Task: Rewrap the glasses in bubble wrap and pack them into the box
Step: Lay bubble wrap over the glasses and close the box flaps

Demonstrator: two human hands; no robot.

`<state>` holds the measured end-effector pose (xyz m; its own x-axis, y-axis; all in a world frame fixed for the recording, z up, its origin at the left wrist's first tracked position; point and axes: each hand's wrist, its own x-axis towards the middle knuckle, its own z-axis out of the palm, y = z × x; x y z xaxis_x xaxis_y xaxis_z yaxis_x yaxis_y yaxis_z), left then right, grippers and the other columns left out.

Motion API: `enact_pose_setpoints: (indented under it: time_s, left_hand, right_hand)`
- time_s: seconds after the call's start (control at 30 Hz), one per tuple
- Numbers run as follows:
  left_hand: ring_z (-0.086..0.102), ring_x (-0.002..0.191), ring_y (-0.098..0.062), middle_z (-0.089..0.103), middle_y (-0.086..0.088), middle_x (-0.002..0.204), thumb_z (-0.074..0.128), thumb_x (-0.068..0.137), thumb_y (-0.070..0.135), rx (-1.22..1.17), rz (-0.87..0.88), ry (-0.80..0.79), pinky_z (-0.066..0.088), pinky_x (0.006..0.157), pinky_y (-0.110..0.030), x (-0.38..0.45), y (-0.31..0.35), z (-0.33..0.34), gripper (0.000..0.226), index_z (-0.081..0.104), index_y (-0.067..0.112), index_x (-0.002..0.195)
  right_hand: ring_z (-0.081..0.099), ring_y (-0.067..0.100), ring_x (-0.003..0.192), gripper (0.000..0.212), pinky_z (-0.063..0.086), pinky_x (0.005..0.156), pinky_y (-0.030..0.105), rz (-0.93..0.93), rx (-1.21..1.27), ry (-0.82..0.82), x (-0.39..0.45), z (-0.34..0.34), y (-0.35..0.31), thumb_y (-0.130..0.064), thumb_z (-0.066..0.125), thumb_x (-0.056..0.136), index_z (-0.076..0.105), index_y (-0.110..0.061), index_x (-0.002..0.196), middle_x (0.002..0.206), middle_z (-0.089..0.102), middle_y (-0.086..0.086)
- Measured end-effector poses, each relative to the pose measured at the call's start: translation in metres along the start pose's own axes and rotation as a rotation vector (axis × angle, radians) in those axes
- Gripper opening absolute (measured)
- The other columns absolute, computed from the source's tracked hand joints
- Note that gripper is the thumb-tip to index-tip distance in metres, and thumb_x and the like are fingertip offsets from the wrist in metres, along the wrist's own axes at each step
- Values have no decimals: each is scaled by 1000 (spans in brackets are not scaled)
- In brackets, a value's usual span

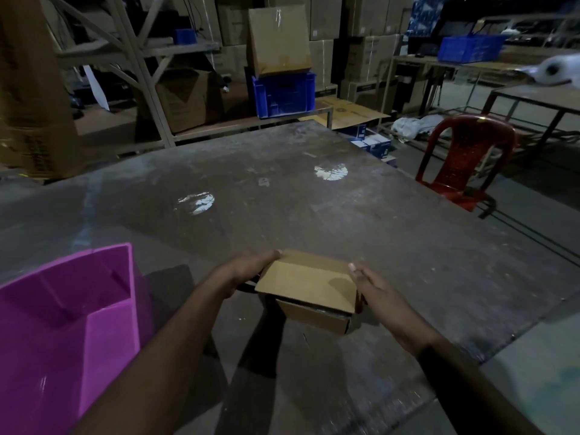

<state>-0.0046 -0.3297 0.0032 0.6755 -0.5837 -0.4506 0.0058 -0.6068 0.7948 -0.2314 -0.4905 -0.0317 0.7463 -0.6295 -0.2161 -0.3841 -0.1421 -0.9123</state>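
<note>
Left hand (pixel 251 268) is on the far-left side of the small cardboard box (pixel 309 290), fingers reaching along its top edge w/ the thumb side hidden, so you look to be holding that corner; can't tell how firmly. Right hand (pixel 381 293) lies flat against the box's right side, fingers nearly straight, pressing not gripping. Box sits on the worn table (pixel 314 199), near your edge, w/ the top flap (pixel 306 282) lying over it but not seated: near side shows a dark gap under the flap, and something dark inside that's too dim to identify. No glasses or bubble wrap visible near the box, so whether they're already inside can't be confirmed from here. Judging by the flap, you're at the closing stage, or about to open it; either way, keep both palms squaring the sides so the box doesn't skid on the smooth tabletop. If closing, press the flap down evenly from the middle, not one corner, and don't lean weight on it, since contents are prob. fragile. If it won't sit flat, lift it and check nothing rides above the rim rather than forcing it. Pink bin (pixel 78 309) stands just to your left, apart from the box; mind your left elbow there. Red chair (pixel 464 161) and blue crate (pixel 282 92) are well away, no concern.
</note>
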Motion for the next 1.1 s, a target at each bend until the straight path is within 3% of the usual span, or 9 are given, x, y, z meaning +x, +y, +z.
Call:
enact_pose_setpoints:
  time_s: [0.13,0.4,0.5,0.63,0.73,0.83,0.93,1.0,1.1]
  left_hand:
    - [67,77,-19,70,-7,90,61,97,45,-49,6,-50,55,60,-26,2,-6,3,36,69,11,101]
    - [60,67,-14,64,-4,75,61,100,37,-4,69,-17,50,48,-18,3,-14,7,33,66,12,79]
    - [56,61,-11,60,-5,75,59,101,34,19,77,-13,50,47,-17,5,-16,9,29,65,12,84]
    - [57,65,-12,64,-6,81,59,102,29,-11,66,-22,50,51,-18,7,-22,13,28,72,4,102]
    - [54,59,-11,62,-6,76,57,103,26,-8,77,4,46,55,-21,11,-28,17,27,72,4,98]
    - [52,59,-13,61,-6,75,59,102,25,18,84,26,45,56,-22,18,-33,17,26,72,3,96]
    - [54,66,-17,63,-5,75,63,99,29,34,93,30,45,63,-28,21,-35,17,25,73,7,92]
    - [58,70,-17,67,-5,80,67,97,28,9,102,31,47,65,-29,22,-38,18,18,72,11,91]
    - [64,82,-19,71,-4,90,72,93,25,1,106,75,51,71,-33,23,-44,22,7,70,18,94]
  right_hand:
    - [48,12,134,80,43,110,49,-3,-136,-15,-7,7,2,-86,48,78,33,-50,147,155,40,-14]
    - [47,12,136,59,38,112,33,-36,-163,136,-11,19,-5,-55,51,98,49,-23,147,154,46,-6]
    - [51,13,133,57,39,98,23,-43,-278,174,-15,25,-5,-46,56,99,48,-18,148,152,49,-2]
    - [57,16,125,59,43,87,23,-18,-242,234,-27,31,-4,-43,60,97,46,-20,149,145,56,2]
    - [59,16,122,55,41,83,20,-24,-255,258,-29,35,-4,-42,58,99,48,-18,147,142,58,2]
    - [64,15,114,54,39,65,16,-10,-260,287,-25,35,-3,-39,64,96,55,-16,143,133,65,3]
    - [65,17,105,52,46,74,22,12,-156,339,-20,40,7,-33,74,90,60,-16,137,127,68,5]
    - [64,18,101,46,56,82,35,29,-26,379,-16,46,17,-26,77,87,64,-19,130,122,68,6]
    - [64,22,95,31,58,82,45,94,150,415,-11,56,33,-19,81,83,61,-24,106,111,66,10]
